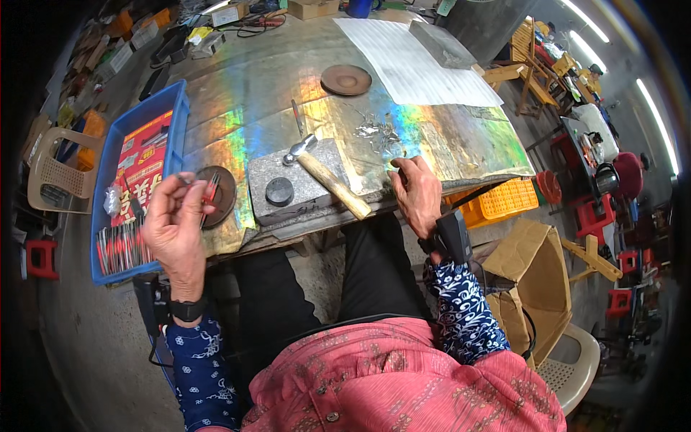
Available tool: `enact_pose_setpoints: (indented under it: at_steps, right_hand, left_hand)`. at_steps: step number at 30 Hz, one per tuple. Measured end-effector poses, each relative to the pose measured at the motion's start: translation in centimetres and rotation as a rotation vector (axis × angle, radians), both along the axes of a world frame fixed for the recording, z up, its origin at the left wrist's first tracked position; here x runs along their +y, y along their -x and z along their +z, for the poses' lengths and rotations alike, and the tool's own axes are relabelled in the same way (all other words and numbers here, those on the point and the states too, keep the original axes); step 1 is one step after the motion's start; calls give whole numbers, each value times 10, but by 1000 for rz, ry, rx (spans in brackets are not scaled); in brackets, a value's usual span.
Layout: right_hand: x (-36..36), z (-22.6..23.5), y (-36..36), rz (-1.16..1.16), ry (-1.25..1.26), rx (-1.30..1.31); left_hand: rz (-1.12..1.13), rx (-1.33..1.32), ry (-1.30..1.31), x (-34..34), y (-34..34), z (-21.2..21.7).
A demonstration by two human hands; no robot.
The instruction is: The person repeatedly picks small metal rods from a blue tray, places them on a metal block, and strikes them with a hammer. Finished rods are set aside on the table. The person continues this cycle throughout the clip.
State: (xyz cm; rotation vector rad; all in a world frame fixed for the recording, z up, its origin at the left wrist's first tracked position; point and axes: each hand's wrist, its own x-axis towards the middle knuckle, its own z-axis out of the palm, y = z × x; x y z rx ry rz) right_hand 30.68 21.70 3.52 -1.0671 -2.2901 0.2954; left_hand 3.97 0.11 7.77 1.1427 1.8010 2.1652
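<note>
My left hand (pixel 176 229) is closed in a pinch above the blue tray's right side, beside a round brown dish (pixel 224 200). A slim red piece with a dark tip (pixel 211 190) shows at the thumb; its exact kind is too small to tell. My right hand (pixel 417 193) rests at the table's front edge with bent fingers apart, and no object shows in it. Between the hands, a wooden-handled hammer (pixel 332 180) lies across a grey stone block (pixel 311 193). On the block's left part sits a round dark puck (pixel 279 191).
A blue tray (pixel 183 108) holds a red printed sheet and several slim red-and-silver pieces. Small shiny scraps (pixel 378 132) lie near a second brown dish (pixel 345 80). White sheeting (pixel 403 61) and a grey slab (pixel 443 45) are beyond. An open cardboard box (pixel 529 288) stands right.
</note>
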Motion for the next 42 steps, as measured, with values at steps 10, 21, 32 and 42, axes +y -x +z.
enact_pose_setpoints:
  at_steps: [10, 21, 32, 42]
  right_hand:
    - [43, -22, 22, 81, -8, -152]
    - [64, -35, 41, 190, -235, -281]
    - [86, -34, 52, 309, -522, -434]
    - [60, -8, 29, 249, -81, -261]
  left_hand:
    - [-112, -132, 30, 30, -32, -19]
    - [-118, -54, 80, 33, -34, -31]
    - [-63, 75, 191, 32, -36, -40]
    - [-45, 182, 249, 29, -36, -43]
